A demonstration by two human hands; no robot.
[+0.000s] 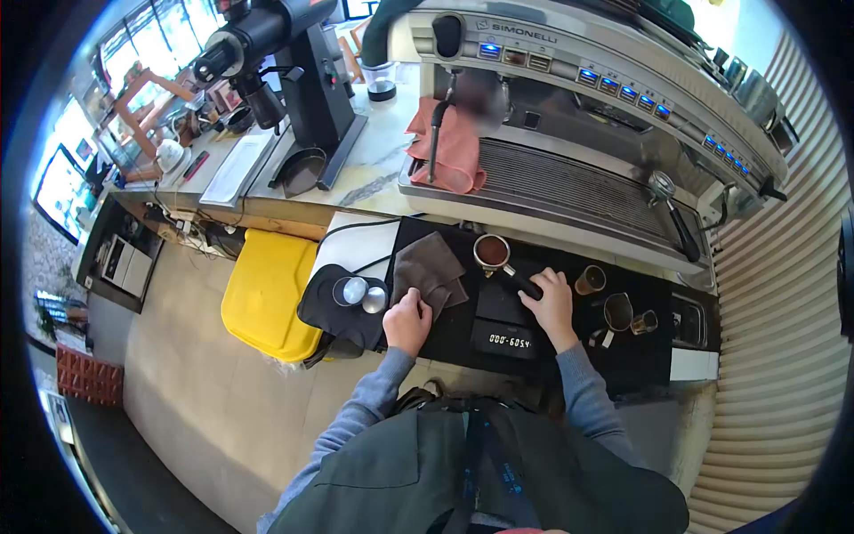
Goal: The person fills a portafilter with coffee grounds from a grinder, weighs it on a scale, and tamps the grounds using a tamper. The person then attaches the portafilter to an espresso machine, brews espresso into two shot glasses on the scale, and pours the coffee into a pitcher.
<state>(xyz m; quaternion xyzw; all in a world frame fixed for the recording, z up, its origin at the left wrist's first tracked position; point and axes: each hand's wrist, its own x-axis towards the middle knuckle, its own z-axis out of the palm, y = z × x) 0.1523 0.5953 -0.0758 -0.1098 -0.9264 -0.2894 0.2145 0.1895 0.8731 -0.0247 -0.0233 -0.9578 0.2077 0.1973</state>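
Note:
My right hand (551, 307) is wrapped round the handle of a portafilter (492, 253), whose basket is filled with brown ground coffee. The portafilter lies at the back of a black scale (503, 336) with a lit display. My left hand (408, 322) is closed at the lower left edge of a dark grey cloth (429, 267), its fingers curled on the fabric. Left of that hand, a tamper-like silver round piece (374, 300) and a clear round cup (350, 290) rest on a black mat (331, 311).
Behind the counter edge stands an espresso machine (569, 71) with a second portafilter (674, 214) on its drip tray and a pink cloth (449, 147). Small glasses (591, 279) and a glass jug (618, 311) are at right. A yellow bin (271, 294) and a grinder (316, 89) are left.

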